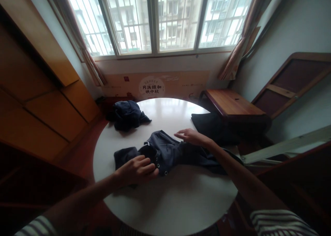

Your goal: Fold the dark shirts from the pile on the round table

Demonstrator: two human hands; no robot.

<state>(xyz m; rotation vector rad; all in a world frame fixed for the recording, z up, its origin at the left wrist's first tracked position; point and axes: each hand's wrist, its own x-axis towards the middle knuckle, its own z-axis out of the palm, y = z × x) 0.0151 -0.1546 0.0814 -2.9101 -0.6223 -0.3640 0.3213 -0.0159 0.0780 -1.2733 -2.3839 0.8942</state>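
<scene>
A dark navy garment (168,150) with a collar-like opening, a white label or trim, and several ring-shaped buttons or snaps lies spread and creased across the table. My left hand (141,167) rests on its left part by the buttons, with fingers curled into the cloth. Over the far edge of the same garment is my right hand (192,136), fingers stretched out to the left; whether it touches the cloth I cannot tell. A bunched dark garment (126,114) sits at the table's far left. Flat dark cloth (212,124) lies at the right edge.
The round white table (165,201) stands below a barred window (155,20). To its right are a wooden side table (230,101) and a leaning framed panel (292,81). Wooden cabinets (51,108) stand on the left. A printed banner (152,84) hangs under the window.
</scene>
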